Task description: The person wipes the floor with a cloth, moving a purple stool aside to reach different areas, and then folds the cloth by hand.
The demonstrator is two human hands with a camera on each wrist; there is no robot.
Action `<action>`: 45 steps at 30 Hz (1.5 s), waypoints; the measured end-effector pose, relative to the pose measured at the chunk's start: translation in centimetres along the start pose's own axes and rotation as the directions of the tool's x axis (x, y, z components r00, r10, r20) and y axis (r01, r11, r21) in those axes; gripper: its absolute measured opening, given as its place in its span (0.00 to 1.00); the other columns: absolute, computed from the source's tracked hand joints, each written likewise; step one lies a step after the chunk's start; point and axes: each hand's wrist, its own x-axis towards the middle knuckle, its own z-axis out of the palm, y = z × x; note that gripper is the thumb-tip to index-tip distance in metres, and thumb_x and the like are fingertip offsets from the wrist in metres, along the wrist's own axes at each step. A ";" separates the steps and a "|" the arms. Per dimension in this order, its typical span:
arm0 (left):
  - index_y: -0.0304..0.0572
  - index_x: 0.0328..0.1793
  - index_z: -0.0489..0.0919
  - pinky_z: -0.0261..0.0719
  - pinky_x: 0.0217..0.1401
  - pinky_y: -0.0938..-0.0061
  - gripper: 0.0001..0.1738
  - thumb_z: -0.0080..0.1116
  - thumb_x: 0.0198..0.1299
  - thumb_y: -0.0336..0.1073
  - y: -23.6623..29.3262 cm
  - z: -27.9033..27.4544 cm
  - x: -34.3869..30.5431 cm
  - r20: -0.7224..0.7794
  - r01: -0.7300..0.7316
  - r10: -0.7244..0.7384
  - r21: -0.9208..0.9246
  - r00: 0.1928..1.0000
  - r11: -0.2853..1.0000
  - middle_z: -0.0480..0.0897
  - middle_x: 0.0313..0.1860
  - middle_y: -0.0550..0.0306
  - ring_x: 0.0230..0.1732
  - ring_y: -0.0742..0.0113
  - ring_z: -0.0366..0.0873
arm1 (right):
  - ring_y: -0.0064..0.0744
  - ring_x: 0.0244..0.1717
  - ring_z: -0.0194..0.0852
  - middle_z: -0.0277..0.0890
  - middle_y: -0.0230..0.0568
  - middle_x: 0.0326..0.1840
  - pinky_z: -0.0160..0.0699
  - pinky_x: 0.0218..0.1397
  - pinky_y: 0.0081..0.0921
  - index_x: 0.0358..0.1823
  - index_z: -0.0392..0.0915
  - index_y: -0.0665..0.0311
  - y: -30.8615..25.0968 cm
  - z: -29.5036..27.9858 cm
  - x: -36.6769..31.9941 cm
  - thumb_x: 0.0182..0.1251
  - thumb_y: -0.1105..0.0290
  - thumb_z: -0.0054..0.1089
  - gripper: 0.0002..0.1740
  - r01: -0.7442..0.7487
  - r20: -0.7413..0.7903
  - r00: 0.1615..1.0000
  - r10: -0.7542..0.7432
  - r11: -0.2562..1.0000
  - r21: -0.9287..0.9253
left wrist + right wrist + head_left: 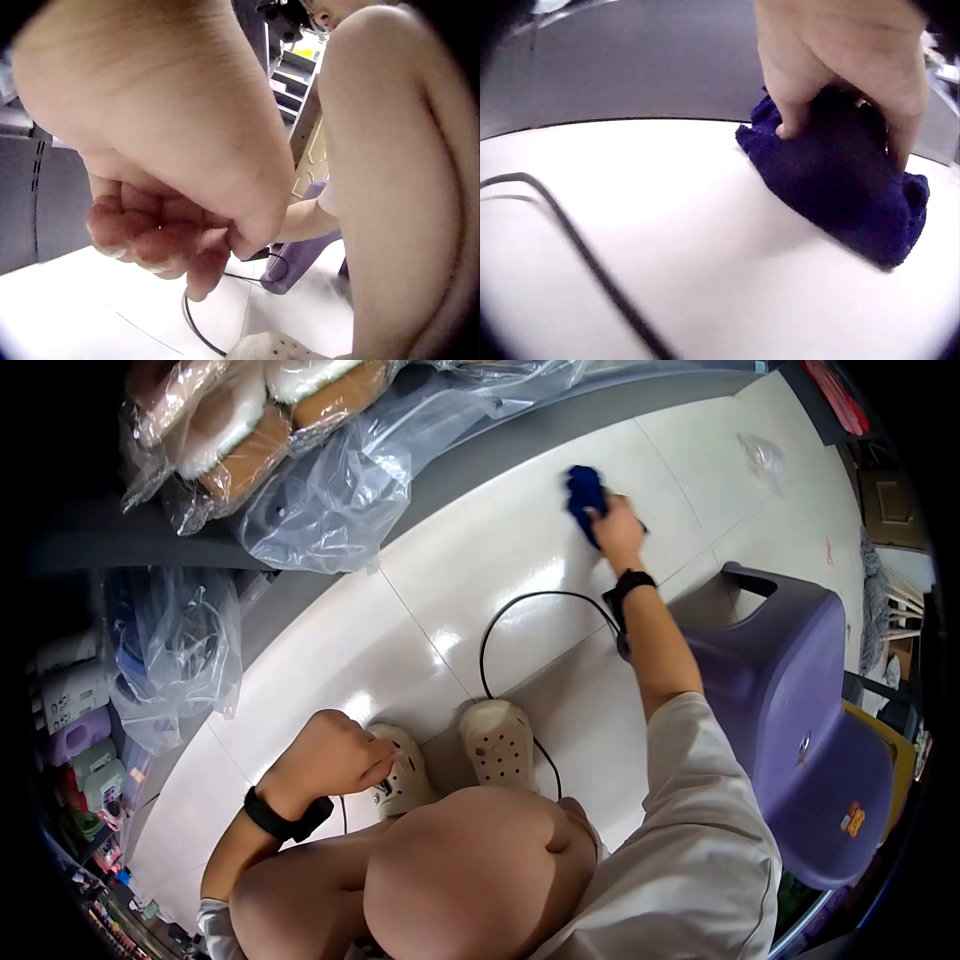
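My right hand (618,528) reaches far forward over the white floor and grips a dark blue cloth (584,500). In the right wrist view the thumb and fingers pinch the bunched cloth (832,180) from above, its lower edge down at the floor. Folded into a loose fist, my left hand (335,755) hangs in front of the knees, beside a cream clog (403,772). The left wrist view shows its curled fingers (161,244) with no object visible in them.
A purple plastic step stool (800,660) stands right of the right forearm. A black cable (515,600) loops across the tiles. Along the left, a grey shelf edge (450,480) carries plastic-wrapped fluffy slippers (250,450). A clear plastic scrap (765,460) lies far right.
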 end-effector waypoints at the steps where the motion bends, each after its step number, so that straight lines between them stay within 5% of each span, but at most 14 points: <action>1: 0.50 0.18 0.72 0.70 0.22 0.64 0.17 0.61 0.58 0.43 0.1 0.5 -0.4 -0.019 0.011 -0.012 -0.031 1.000 0.999 0.69 0.10 0.60 0.15 0.57 0.71 | 0.49 0.52 0.79 0.76 0.43 0.58 0.78 0.54 0.41 0.61 0.76 0.52 -1.6 1.4 -1.4 0.59 0.57 0.67 0.27 0.118 -0.005 0.993 -0.118 0.993 0.024; 3: 0.50 0.17 0.71 0.70 0.22 0.64 0.18 0.61 0.58 0.43 0.4 0.8 -0.5 -0.043 -0.016 0.016 -0.003 0.999 1.000 0.69 0.10 0.59 0.15 0.57 0.71 | 0.47 0.66 0.70 0.71 0.41 0.68 0.66 0.69 0.47 0.71 0.66 0.48 -5.6 1.5 -4.6 0.56 0.57 0.71 0.40 0.326 0.123 0.925 -0.361 0.915 0.237; 5: 0.50 0.17 0.71 0.70 0.22 0.64 0.19 0.61 0.59 0.42 0.5 1.1 -0.9 -0.066 -0.025 0.026 0.016 0.997 1.000 0.69 0.10 0.59 0.15 0.57 0.70 | 0.46 0.78 0.52 0.56 0.40 0.78 0.40 0.73 0.73 0.77 0.56 0.42 -9.5 -0.9 -8.8 0.56 0.49 0.68 0.47 0.372 0.062 0.926 -0.373 0.928 0.028; 6: 0.50 0.17 0.71 0.70 0.23 0.65 0.19 0.61 0.59 0.42 0.5 1.2 -1.1 -0.081 -0.017 0.018 0.019 0.997 1.000 0.69 0.10 0.59 0.15 0.57 0.71 | 0.48 0.78 0.51 0.58 0.40 0.78 0.42 0.74 0.72 0.76 0.58 0.41 -9.9 -0.6 -10.0 0.55 0.46 0.67 0.46 0.429 -0.048 0.903 -0.427 0.901 0.067; 11: 0.48 0.18 0.72 0.69 0.23 0.65 0.17 0.63 0.57 0.40 0.1 1.0 -1.6 -0.168 0.002 -0.004 -0.013 0.986 1.000 0.69 0.11 0.59 0.16 0.57 0.70 | 0.37 0.76 0.56 0.65 0.34 0.73 0.47 0.77 0.59 0.58 0.77 0.48 -5.6 0.1 -16.4 0.61 0.60 0.65 0.22 0.753 0.228 0.606 -0.762 0.642 0.143; 14: 0.48 0.18 0.73 0.69 0.23 0.65 0.16 0.63 0.55 0.39 0.3 1.2 -0.9 -0.174 -0.001 -0.006 -0.039 0.985 0.999 0.70 0.12 0.58 0.16 0.56 0.70 | 0.31 0.70 0.64 0.73 0.28 0.64 0.50 0.79 0.51 0.45 0.81 0.51 -2.8 0.5 -17.5 0.62 0.68 0.62 0.09 0.638 0.208 0.739 -0.641 0.765 0.088; 15: 0.48 0.18 0.73 0.69 0.23 0.65 0.15 0.63 0.55 0.38 0.2 1.2 -0.7 -0.165 -0.006 -0.001 -0.040 0.986 0.999 0.70 0.12 0.58 0.16 0.56 0.70 | 0.33 0.60 0.73 0.79 0.29 0.51 0.66 0.70 0.43 0.40 0.79 0.53 -1.9 0.3 -17.3 0.63 0.69 0.60 0.06 0.674 0.102 0.730 -0.676 0.737 0.057; 18: 0.47 0.19 0.74 0.68 0.23 0.64 0.14 0.63 0.54 0.37 -0.1 1.1 -0.1 -0.154 -0.027 0.018 -0.058 0.988 0.998 0.70 0.13 0.58 0.17 0.55 0.70 | 0.36 0.49 0.78 0.81 0.31 0.40 0.76 0.54 0.35 0.42 0.80 0.52 -1.4 -2.9 -17.3 0.63 0.70 0.59 0.07 0.440 0.287 0.848 -0.446 0.894 0.090; 19: 0.46 0.19 0.75 0.68 0.23 0.64 0.13 0.63 0.54 0.37 -0.1 1.1 0.0 -0.153 -0.032 0.021 -0.069 0.988 0.997 0.71 0.13 0.58 0.17 0.55 0.70 | 0.43 0.42 0.79 0.81 0.37 0.37 0.76 0.42 0.38 0.44 0.80 0.54 -1.0 -3.9 -17.8 0.63 0.72 0.57 0.09 0.441 0.115 0.877 -0.466 0.877 0.192; 23: 0.44 0.20 0.75 0.67 0.23 0.63 0.12 0.64 0.53 0.36 -0.4 0.7 0.5 -0.131 -0.015 0.010 -0.040 0.991 0.999 0.71 0.13 0.56 0.17 0.53 0.69 | 0.48 0.39 0.80 0.82 0.43 0.36 0.77 0.42 0.39 0.46 0.81 0.60 2.1 -8.5 -20.5 0.65 0.73 0.54 0.11 0.142 0.271 0.947 -0.173 0.981 0.132; 26: 0.44 0.19 0.73 0.68 0.23 0.63 0.16 0.64 0.56 0.37 -0.4 0.8 1.3 -0.116 -0.052 0.046 -0.055 0.992 0.997 0.71 0.13 0.56 0.17 0.54 0.70 | 0.41 0.34 0.80 0.80 0.43 0.30 0.75 0.40 0.33 0.47 0.81 0.62 4.5 -11.0 -22.9 0.68 0.72 0.53 0.10 -0.151 0.105 0.986 0.127 0.954 0.259; 29: 0.44 0.18 0.73 0.67 0.23 0.63 0.16 0.64 0.56 0.36 -0.2 0.8 2.3 -0.098 -0.075 0.069 -0.059 0.993 0.995 0.71 0.13 0.56 0.16 0.54 0.70 | 0.33 0.30 0.77 0.78 0.41 0.26 0.73 0.39 0.28 0.47 0.81 0.64 6.6 -13.6 -24.8 0.73 0.69 0.52 0.11 -0.395 0.205 0.917 0.343 0.854 0.338; 39: 0.42 0.23 0.76 0.65 0.24 0.61 0.11 0.64 0.54 0.33 -0.2 1.3 3.7 -0.024 -0.121 0.120 -0.074 0.993 0.990 0.73 0.14 0.54 0.17 0.53 0.70 | 0.30 0.29 0.76 0.78 0.38 0.25 0.73 0.38 0.28 0.47 0.81 0.62 10.7 -13.1 -30.4 0.76 0.62 0.49 0.14 -0.518 0.281 0.851 0.444 0.797 0.311; 45: 0.43 0.20 0.73 0.68 0.24 0.62 0.14 0.64 0.55 0.34 -0.3 1.8 3.0 -0.047 -0.038 0.033 -0.106 0.998 0.994 0.72 0.13 0.55 0.17 0.53 0.71 | 0.57 0.33 0.76 0.78 0.55 0.30 0.74 0.36 0.42 0.45 0.77 0.64 13.3 -13.6 -37.2 0.76 0.58 0.49 0.16 -0.487 0.179 0.864 0.471 0.872 0.054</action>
